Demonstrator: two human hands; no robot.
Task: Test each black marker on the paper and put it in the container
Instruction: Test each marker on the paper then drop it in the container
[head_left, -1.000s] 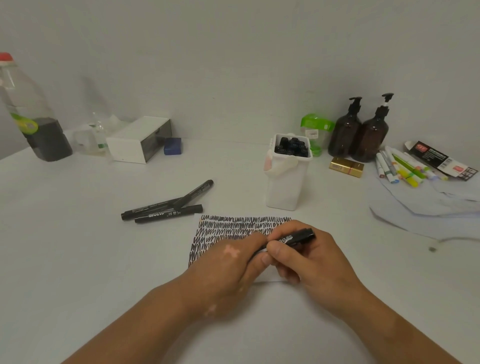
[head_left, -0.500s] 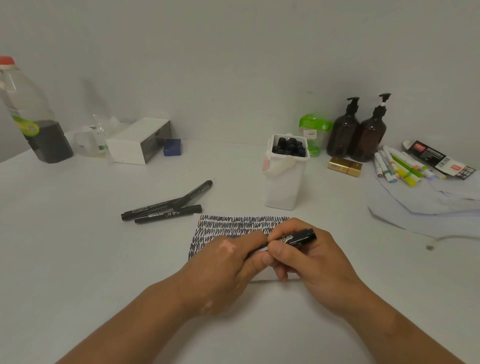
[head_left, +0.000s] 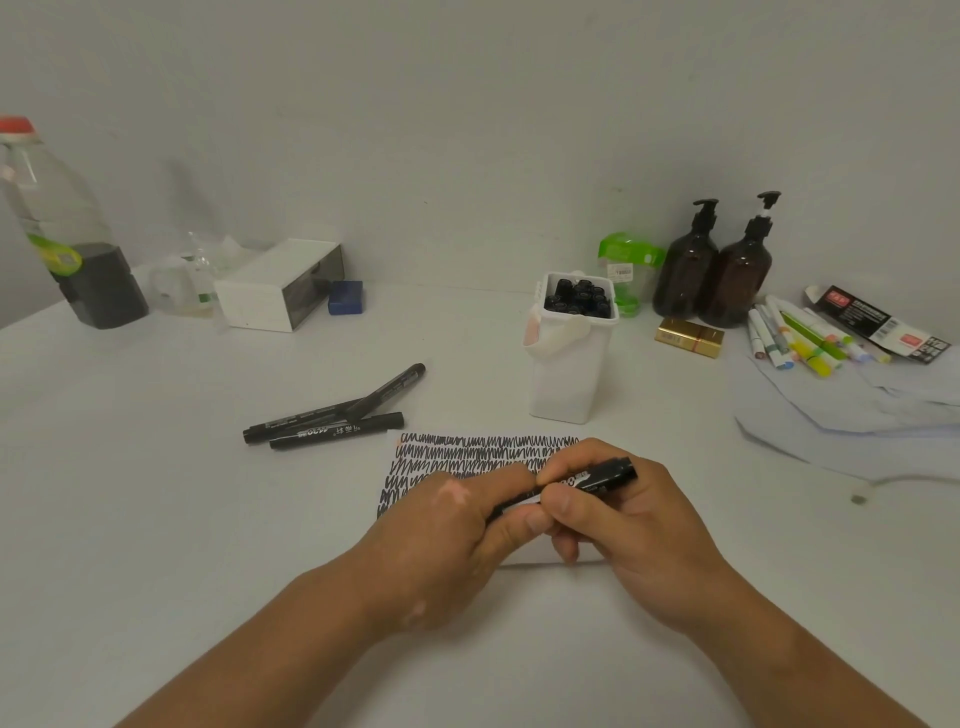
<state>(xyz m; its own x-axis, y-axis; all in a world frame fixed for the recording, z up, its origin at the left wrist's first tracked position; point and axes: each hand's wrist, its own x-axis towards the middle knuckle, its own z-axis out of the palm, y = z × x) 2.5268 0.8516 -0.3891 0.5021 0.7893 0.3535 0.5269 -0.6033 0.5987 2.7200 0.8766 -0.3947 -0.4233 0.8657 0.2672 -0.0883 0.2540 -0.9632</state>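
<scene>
A black marker (head_left: 597, 478) lies slanted across both my hands, just above a white paper (head_left: 457, 452) covered with black scribble rows. My right hand (head_left: 618, 530) grips its barrel, the far end pointing up right. My left hand (head_left: 447, 530) is closed around its near end, which is hidden by the fingers. Three more black markers (head_left: 332, 415) lie in a bunch on the table to the left of the paper. Behind the paper stands a white container (head_left: 569, 374) with several black markers upright in it.
At the back left stand a large bottle (head_left: 67, 234) with dark liquid, a white box (head_left: 280, 286) and a small blue block (head_left: 345, 298). Back right hold two brown pump bottles (head_left: 717, 270), a gold box (head_left: 688, 336), coloured markers (head_left: 800, 338) and loose sheets (head_left: 852, 415).
Both hands stay on the marker over the paper; the grip has shifted only slightly. Nothing else on the table has moved.
</scene>
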